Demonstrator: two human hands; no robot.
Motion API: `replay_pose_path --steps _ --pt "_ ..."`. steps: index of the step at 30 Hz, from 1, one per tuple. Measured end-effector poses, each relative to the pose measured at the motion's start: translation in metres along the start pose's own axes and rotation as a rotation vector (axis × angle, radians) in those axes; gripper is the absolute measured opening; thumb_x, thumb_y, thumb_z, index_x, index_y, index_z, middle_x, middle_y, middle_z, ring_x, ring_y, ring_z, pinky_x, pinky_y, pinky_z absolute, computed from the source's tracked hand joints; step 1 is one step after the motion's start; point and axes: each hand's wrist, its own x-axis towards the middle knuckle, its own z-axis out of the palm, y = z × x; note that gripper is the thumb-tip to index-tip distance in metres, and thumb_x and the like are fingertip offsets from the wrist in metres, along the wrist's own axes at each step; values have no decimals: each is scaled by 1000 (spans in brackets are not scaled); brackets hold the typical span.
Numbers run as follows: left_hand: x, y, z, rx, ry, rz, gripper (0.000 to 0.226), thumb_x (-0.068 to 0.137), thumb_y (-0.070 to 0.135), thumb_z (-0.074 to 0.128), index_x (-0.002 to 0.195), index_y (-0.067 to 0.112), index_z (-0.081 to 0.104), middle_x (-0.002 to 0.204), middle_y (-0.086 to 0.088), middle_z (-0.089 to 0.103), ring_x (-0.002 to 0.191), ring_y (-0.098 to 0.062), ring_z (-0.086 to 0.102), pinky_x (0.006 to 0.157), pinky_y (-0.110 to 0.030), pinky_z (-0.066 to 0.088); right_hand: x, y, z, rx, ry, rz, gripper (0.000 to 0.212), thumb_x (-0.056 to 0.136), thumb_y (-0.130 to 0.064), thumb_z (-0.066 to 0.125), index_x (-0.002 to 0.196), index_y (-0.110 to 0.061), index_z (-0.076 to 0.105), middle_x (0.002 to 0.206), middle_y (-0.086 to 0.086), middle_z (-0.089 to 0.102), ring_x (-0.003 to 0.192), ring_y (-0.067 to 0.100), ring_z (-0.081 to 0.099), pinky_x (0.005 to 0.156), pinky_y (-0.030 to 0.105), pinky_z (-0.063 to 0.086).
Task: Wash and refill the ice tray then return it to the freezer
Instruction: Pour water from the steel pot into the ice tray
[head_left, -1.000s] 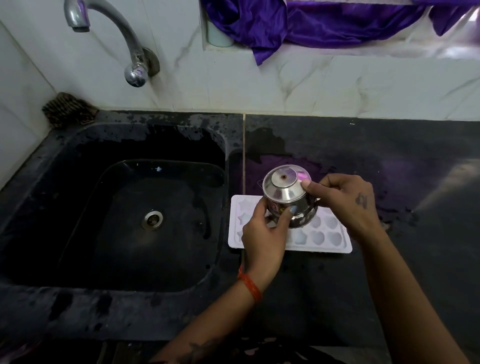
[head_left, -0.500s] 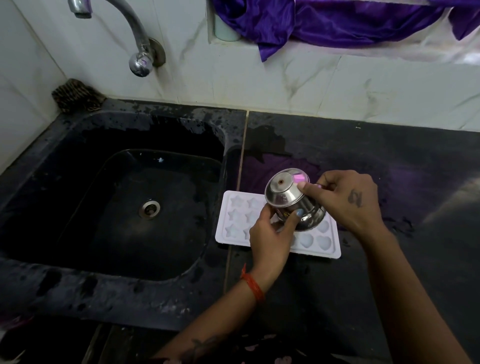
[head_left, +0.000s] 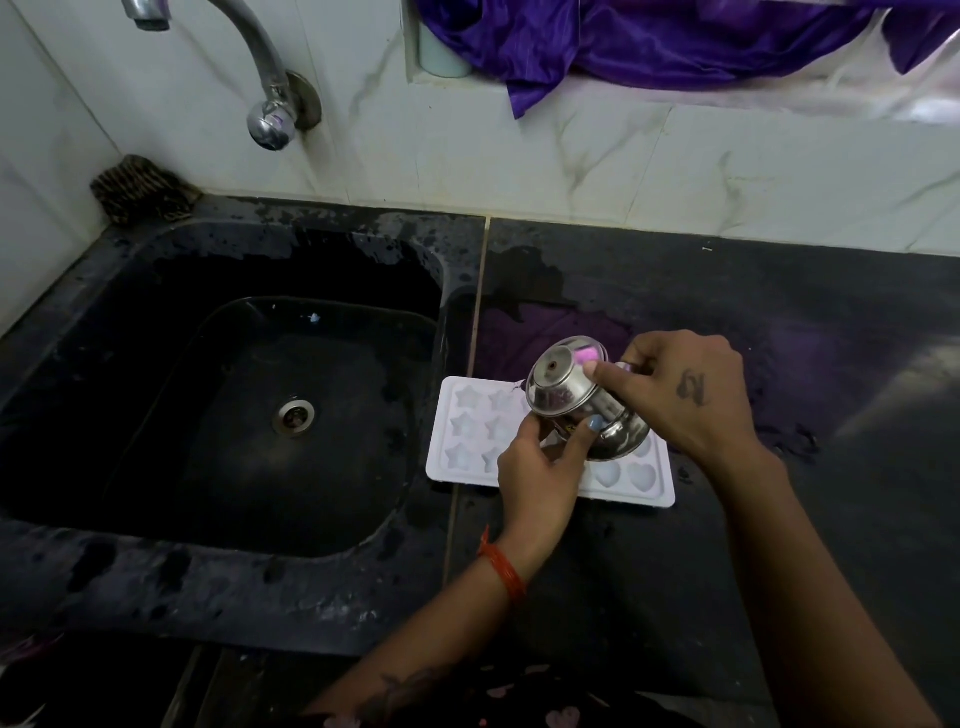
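Now, with both hands — left (head_left: 540, 462) and right (head_left: 680, 400) — closed around the steel pot (head_left: 582, 405) tipped over the tray (head_left: 467, 436) on the tabletop (head_left: 779, 519) beside the sink (head_left: 156, 582), I should pour slowly, cell by cell, to avoid overflow.

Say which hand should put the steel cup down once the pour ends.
Right, probably. The right hand grips the upturned steel cup from the countertop side; the left hand only steadies it above the ice tray.
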Motion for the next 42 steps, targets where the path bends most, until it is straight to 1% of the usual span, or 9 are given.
replay_pose_path --steps 9,13,16,22,26,32,34,38,42 --pt "0 -1 -2 1 2 9 28 81 37 72 104 22 65 88 17 69 88 -11 71 88 -40 55 -2 0 0 16 6 11 34 80 -47 66 59 -22 59 54 -5 58 60 13 58 57 20 38" --pt "-1 3 -4 60 6 19 25 81 39 72 102 28 63 83 24 64 86 -6 69 85 -27 52 -5 5 2 114 11 56 34 78 -42 69 60 -14 65 58 0 64 60 12 61 60 29 45" --pt "0 6 -4 117 26 48 32 80 41 72 108 27 65 80 27 62 87 -3 67 84 -24 49 -7 11 3 222 10 136 32 77 -42 72 58 -17 65 59 -3 66 63 10 63 62 25 46" --pt "-1 12 -1 153 16 87 37 81 40 71 115 27 62 95 16 68 91 -2 65 79 -16 48 -11 18 1 314 59 195 33 75 -43 73 57 -16 65 60 -1 67 65 13 65 68 31 50" --pt "-3 14 6 140 -10 71 38 82 41 70 115 24 63 97 13 69 85 4 63 76 -13 48 -12 21 -7 266 76 175 32 76 -43 72 58 -17 65 58 -3 66 61 9 63 59 22 45" --pt "-5 10 19 126 -40 50 36 83 40 70 111 18 65 99 7 72 93 -6 67 86 -25 52 -11 27 -14 160 86 109 34 77 -44 70 58 -16 64 55 -1 64 57 13 62 61 29 48" --pt "-5 9 22 113 -52 45 35 83 39 69 110 18 65 96 9 70 92 -6 68 84 -22 52 -10 28 -15 121 83 81 35 77 -45 69 59 -15 64 54 -1 63 55 13 60 60 30 48" --pt "-7 8 25 72 -75 29 32 84 36 68 110 16 64 93 11 68 84 1 65 74 -7 47 -7 29 -17 65 61 40 36 78 -47 69 61 -15 65 54 -2 61 55 12 58 58 28 45" --pt "-7 8 28 45 -78 19 30 85 34 68 109 17 64 91 13 66 82 2 64 71 -3 46 -5 30 -18 30 49 21 35 79 -46 68 62 -16 66 55 -2 62 57 12 59 57 25 43"
